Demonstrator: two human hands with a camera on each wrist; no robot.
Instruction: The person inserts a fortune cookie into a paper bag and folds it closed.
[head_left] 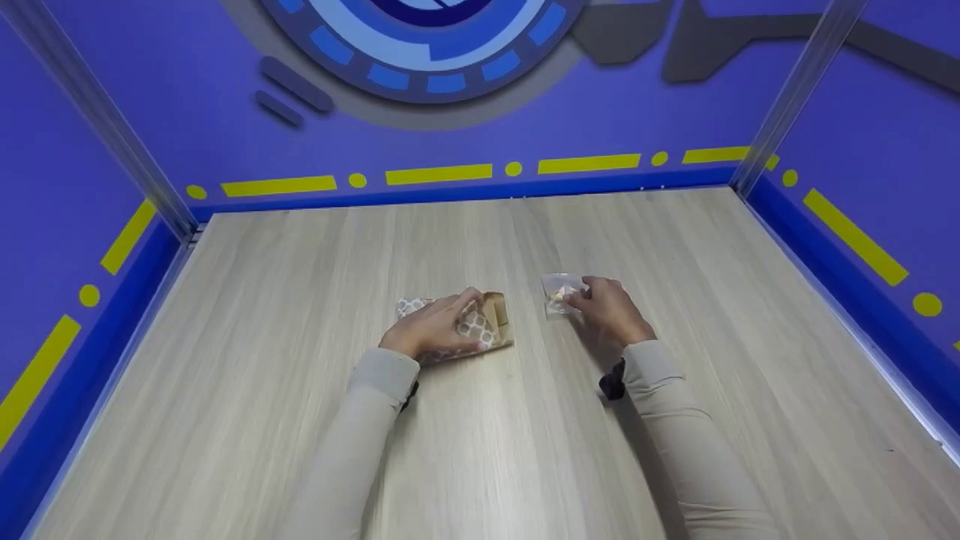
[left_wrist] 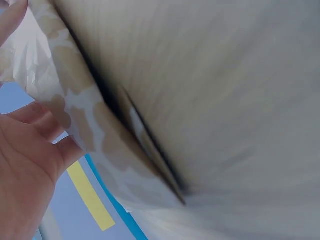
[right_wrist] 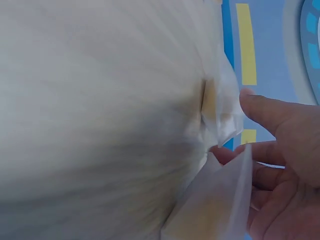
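Observation:
In the head view my left hand [head_left: 435, 326] grips a brown-and-white patterned paper bag [head_left: 476, 326] lying on the table, thumb and fingers at opposite sides. The bag's open end faces right and shows plain brown inside. The left wrist view has the patterned side of the paper bag [left_wrist: 75, 85] up close, with fingers along it. To the right, my right hand [head_left: 611, 304] pinches the right edge of a small see-through plastic bag [head_left: 556, 285] with pale yellowish contents. That plastic bag [right_wrist: 210, 200] looks crumpled and translucent in the right wrist view; its contents are too blurred to identify.
The light wood-grain table [head_left: 285, 390] stretches around both hands. A blue-purple wall panel [head_left: 420, 142] closes off the back, with similar panels at left and right. Metal posts [head_left: 787, 97] stand in the rear corners.

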